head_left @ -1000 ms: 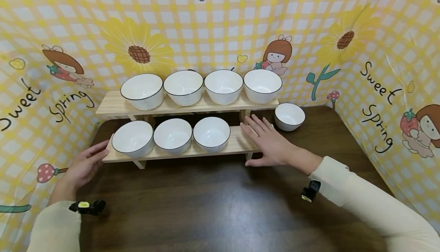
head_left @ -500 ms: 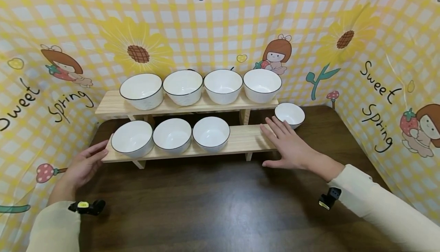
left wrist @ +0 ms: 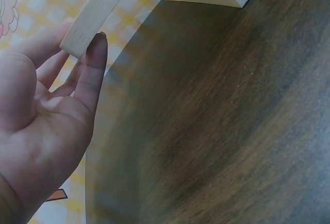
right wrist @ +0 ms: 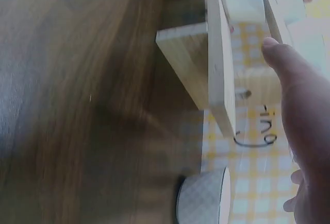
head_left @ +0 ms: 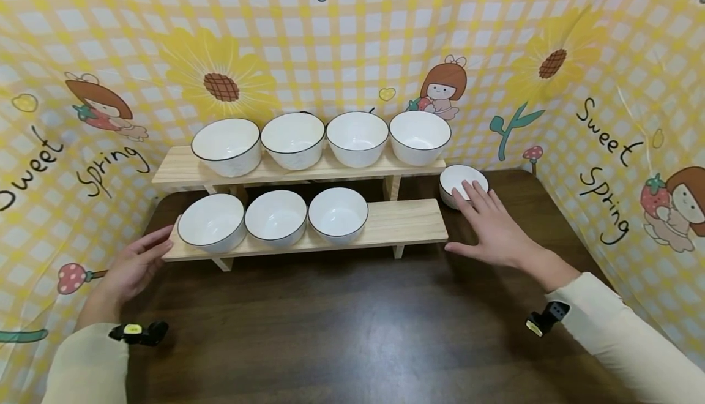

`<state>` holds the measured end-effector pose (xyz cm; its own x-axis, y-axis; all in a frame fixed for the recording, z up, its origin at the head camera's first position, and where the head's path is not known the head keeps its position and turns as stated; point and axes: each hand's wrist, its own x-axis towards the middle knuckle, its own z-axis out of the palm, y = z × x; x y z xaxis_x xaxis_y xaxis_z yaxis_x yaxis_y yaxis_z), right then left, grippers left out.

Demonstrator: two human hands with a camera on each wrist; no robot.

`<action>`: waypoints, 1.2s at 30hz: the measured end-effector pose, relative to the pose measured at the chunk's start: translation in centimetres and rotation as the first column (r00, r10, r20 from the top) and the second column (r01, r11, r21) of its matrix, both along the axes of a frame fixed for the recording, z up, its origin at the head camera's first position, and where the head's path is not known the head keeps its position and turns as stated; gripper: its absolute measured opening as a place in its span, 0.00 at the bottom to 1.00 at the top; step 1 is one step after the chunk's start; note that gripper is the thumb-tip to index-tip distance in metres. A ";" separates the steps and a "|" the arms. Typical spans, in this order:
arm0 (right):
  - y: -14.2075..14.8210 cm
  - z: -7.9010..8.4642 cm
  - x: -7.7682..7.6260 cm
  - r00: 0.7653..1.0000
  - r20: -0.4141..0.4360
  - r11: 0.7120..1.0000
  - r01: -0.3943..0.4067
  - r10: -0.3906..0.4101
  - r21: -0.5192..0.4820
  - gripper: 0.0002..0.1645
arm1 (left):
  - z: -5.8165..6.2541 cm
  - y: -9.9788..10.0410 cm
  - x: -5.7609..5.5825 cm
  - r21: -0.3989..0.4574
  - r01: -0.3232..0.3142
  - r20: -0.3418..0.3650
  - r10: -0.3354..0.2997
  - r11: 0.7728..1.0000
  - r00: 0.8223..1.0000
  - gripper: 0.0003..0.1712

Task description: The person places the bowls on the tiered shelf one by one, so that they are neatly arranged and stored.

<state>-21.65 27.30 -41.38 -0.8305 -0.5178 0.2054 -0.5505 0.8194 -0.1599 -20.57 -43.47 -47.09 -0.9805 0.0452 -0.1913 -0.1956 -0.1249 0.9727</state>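
My left hand (head_left: 134, 266) holds the left end of the front board of a two-tier wooden shelf (head_left: 404, 220); in the left wrist view, thumb and fingers lie on either side of the board end (left wrist: 93, 26). My right hand (head_left: 498, 229) has its fingers spread above a small white bowl (head_left: 448, 193) on the table, right of the shelf. Its fingertips overlap the bowl's rim in the head view, but the right wrist view shows the bowl (right wrist: 201, 198) apart from the visible thumb. Three white, dark-rimmed bowls (head_left: 275, 217) stand on the front board.
Several larger white bowls (head_left: 358, 138) line the raised back board (head_left: 187, 165). The dark wood table (head_left: 330, 330) extends in front of the shelf. Yellow checked cloth (head_left: 330, 37) with flower prints hangs behind and along both sides.
My right hand has moved right, from over the bare right part of the front board to above the small bowl. The left hand, the shelf and the bowls have stayed in place.
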 end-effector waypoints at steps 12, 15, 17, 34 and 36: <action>2.3 -1.1 -1.8 0.985 0.087 0.980 0.157 -0.148 -0.119 0.55 | 0.2 0.2 -0.1 -0.002 0.004 0.003 -0.004 1.000 1.000 0.19; 2.7 -1.4 -2.3 0.980 0.102 0.974 0.183 -0.170 -0.136 0.55 | 0.1 0.2 -0.1 0.007 0.003 0.002 -0.003 1.000 1.000 0.20; 2.9 -1.7 -2.7 0.977 0.111 0.969 0.199 -0.184 -0.145 0.55 | 0.1 0.2 -0.1 0.007 -0.001 0.002 0.001 1.000 1.000 0.20; 3.1 -3.5 -6.4 0.936 0.202 0.898 0.336 -0.287 -0.284 0.64 | 0.0 0.0 0.1 -0.008 -0.011 0.014 0.011 1.000 1.000 0.19; 3.1 -3.9 -6.8 0.932 0.208 0.887 0.351 -0.298 -0.299 0.65 | 0.1 0.1 0.1 -0.010 -0.014 0.016 0.014 1.000 1.000 0.19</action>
<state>-28.46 30.39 -45.25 -0.9749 -0.1399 0.1730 -0.2101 0.8349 -0.5087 -20.50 -43.38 -47.02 -0.9778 0.0300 -0.2073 -0.2094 -0.1184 0.9706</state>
